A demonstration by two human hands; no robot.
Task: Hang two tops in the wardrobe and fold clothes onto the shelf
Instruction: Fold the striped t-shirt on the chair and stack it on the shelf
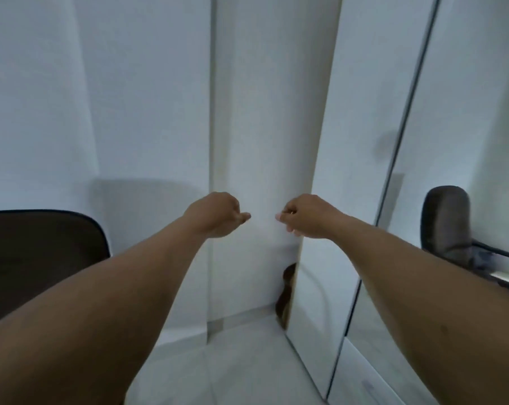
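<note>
Two bare hands reach toward your tall white wardrobe door (265, 141): left hand (218, 214) and right hand (303, 216), fingers curled, holding nothing.

Wardrobe (276, 112): tall, plain white, filling the centre and right of the frame from top edge to floor. One white door (329, 171) stands ajar at centre right, its edge angled outward, a dark gap with something brown visible low behind it; mirrored panel (466, 127) at far right
</note>
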